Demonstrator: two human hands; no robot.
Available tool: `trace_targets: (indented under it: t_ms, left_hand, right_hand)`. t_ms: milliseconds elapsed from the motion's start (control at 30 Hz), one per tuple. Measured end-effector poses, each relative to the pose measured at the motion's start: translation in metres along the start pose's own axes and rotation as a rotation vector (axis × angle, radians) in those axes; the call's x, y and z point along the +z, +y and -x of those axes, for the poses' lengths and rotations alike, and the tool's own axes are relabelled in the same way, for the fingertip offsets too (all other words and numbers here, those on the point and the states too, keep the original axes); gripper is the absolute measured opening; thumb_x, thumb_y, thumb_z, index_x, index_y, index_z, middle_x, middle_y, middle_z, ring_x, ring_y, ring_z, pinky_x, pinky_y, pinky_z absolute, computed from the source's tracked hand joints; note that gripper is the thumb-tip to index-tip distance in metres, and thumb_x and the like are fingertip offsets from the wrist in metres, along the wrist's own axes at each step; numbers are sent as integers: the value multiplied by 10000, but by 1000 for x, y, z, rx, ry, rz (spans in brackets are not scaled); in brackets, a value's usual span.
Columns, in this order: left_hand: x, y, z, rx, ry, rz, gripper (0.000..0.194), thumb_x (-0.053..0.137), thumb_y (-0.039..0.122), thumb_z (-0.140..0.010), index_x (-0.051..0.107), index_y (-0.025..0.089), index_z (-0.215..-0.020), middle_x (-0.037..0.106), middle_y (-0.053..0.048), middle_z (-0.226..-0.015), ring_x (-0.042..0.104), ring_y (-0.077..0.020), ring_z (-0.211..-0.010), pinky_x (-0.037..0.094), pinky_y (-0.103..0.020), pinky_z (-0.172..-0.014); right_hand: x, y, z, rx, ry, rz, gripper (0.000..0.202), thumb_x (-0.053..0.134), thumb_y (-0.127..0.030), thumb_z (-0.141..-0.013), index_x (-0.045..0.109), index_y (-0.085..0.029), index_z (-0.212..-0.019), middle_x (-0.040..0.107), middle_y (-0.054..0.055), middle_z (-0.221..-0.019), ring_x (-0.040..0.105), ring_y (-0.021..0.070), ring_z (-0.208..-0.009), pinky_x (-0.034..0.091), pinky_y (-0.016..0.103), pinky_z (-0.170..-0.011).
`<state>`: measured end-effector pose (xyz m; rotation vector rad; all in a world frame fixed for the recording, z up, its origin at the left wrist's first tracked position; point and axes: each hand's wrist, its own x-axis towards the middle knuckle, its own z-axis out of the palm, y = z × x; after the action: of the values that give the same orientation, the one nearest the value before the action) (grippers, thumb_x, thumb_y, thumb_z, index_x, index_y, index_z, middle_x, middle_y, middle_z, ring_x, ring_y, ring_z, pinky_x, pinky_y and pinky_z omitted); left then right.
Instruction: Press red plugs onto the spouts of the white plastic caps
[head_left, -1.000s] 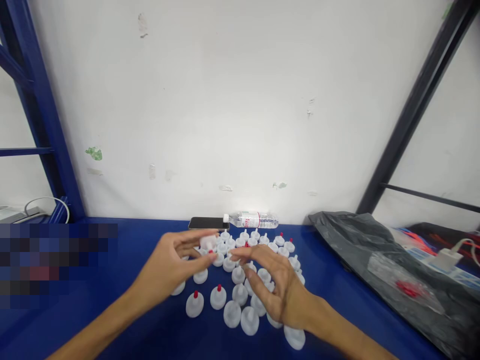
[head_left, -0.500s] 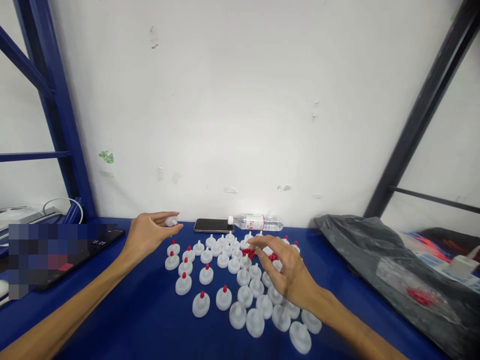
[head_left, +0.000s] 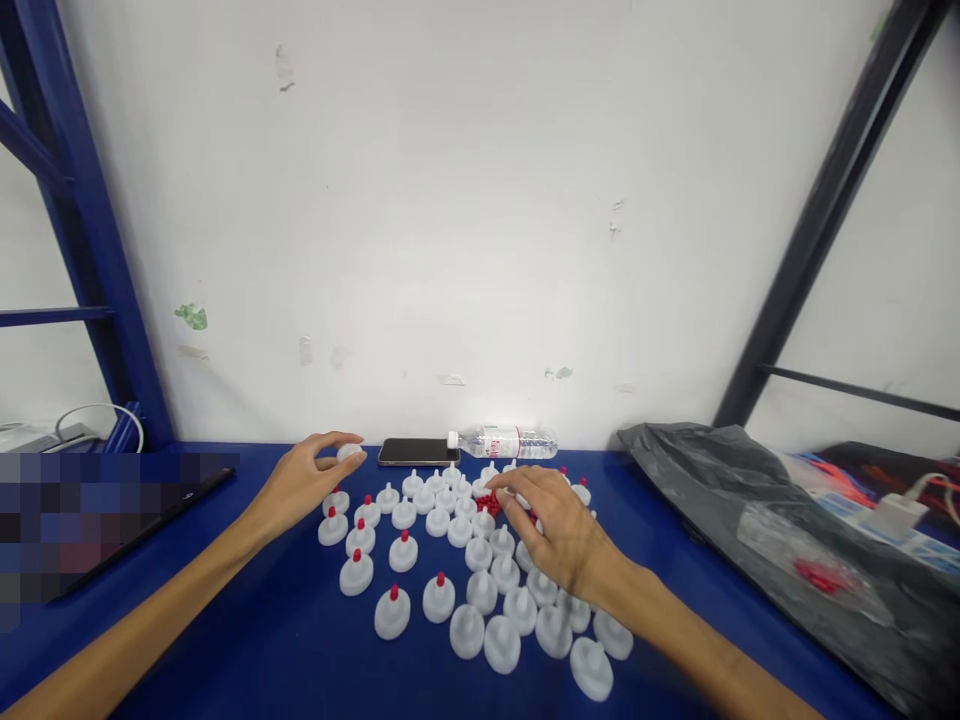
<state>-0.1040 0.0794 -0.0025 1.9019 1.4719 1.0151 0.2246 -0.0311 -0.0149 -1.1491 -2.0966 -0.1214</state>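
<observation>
Head: holding a white piece (head_left: 348, 453) between left hand (head_left: 304, 477) thumb and fingers, having shifted left off the uncapped pieces (head_left: 466, 630) within the last second; now hovering beyond the red-capped pieces (head_left: 356, 572), likely sorting it apart. Keeping right hand (head_left: 551, 510) fingers narrowed at the red caps (head_left: 486, 504), unable to tell if pinching any.

On the surface (head_left: 247, 650), bare pieces (head_left: 466, 632) spread across the middle, loose caps (head_left: 487, 505) among them toward the back. Capped pieces (head_left: 356, 573) stand mostly to their left, a couple at back right. Behind, before the wall (head_left: 450, 220), a phone (head_left: 416, 453) lies left of a bottle (head_left: 536, 443). Far right, a bag (head_left: 675, 480) bears a packet (head_left: 780, 550).
</observation>
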Motion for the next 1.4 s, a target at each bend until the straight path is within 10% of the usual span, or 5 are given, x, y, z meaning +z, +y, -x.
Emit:
trace_targets:
  t_ms: [233,533,833,1400]
  left_hand:
    - [10,1,3,119,-76,-32,425,597,597,-882,713,211,-1017,804,-53,-1055,725,-267,-1052,534,-299,-935]
    - [10,2,6,147,-140,-156,352,588,515,-878,780,220,-865,814,-21,-872,739,-264,-851,548,-269,-727]
    - [25,3,10,281,-100,-219,474,498,592,-894,782,249,-1058,739,-95,-1255,588,-337,-1242,378,-449,-1118]
    - [26,33,27,297,-63,-160,348,490,515,-941,712,248,-972,762,-22,-916,691,-256,-863,503,-342,-813]
  right_hand:
    - [3,18,0,85,-187,138,319,357,-188,-1050,649,-185,-1179,731,97,-1079,665,249,-1034,484,457,-969]
    - [5,30,-3,81,-305,149,307,455,-133,-1018,740,-208,-1106,777,77,-1060,706,240,-1022,498,410,-947]
    - [2,38,-4,71,-310,102,280,504,-154,-1005,760,-237,-1087,793,35,-1013,726,215,-940,495,367,-947]
    - [7,35,-4,124,-352,18,180,631,-177,-961,752,-272,-1053,797,-4,-1007,720,220,-951,409,409,-987]
